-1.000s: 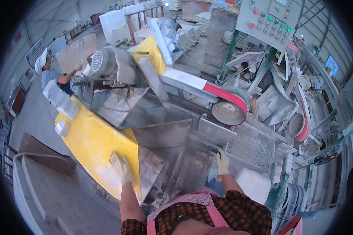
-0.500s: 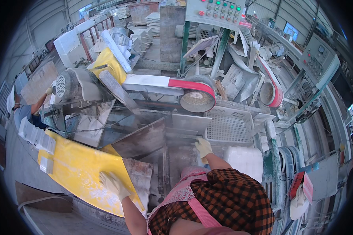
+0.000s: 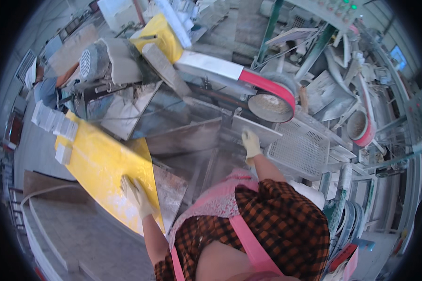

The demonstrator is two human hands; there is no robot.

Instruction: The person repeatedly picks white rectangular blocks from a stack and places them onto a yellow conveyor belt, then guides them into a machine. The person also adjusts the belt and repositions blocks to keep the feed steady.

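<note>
My left hand (image 3: 139,196), in a pale glove, lies on a yellow sheet (image 3: 103,175) dusted with white powder; its fingers are spread. My right hand (image 3: 251,144), also gloved, is raised at the near edge of a pale flat panel (image 3: 262,132); the fingers look loosely extended, and I see nothing held. Whether they touch the panel I cannot tell. Between my hands stands a brown, stained board (image 3: 183,136). Small white blocks (image 3: 54,121) sit in a row at the far left end of the yellow sheet.
A belt machine with a red and white guard (image 3: 267,86) and round wheel stretches across the far side. Right of my hand sits a white perforated crate (image 3: 300,147). A motor (image 3: 94,61) stands at far left, near another person (image 3: 47,89). Green frame posts (image 3: 344,192) rise at right.
My view has turned and tipped downward. My right hand has moved forward to the pale panel's edge. The left hand stays on the yellow sheet.
</note>
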